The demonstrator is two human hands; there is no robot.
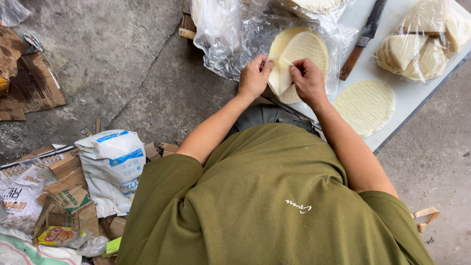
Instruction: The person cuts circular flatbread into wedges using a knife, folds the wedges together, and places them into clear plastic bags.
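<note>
Both hands work at a stack of pale round flat sheets (pixel 301 49) lying on clear plastic wrap (pixel 230 44) at the edge of a white table (pixel 407 98). My left hand (pixel 253 77) pinches the edge of the top sheet with thumb and fingers. My right hand (pixel 308 81) grips the same edge just to the right. The sheet is partly folded or lifted between them. My olive-green shirt fills the lower frame.
One single round sheet (pixel 365 107) lies flat on the table to the right. A bag of wedge-cut pieces (pixel 424 44) sits at the far right, a wooden-handled knife (pixel 363 39) beside it. On the concrete floor to the left lie a white sack (pixel 113 167) and cardboard scraps (pixel 34 88).
</note>
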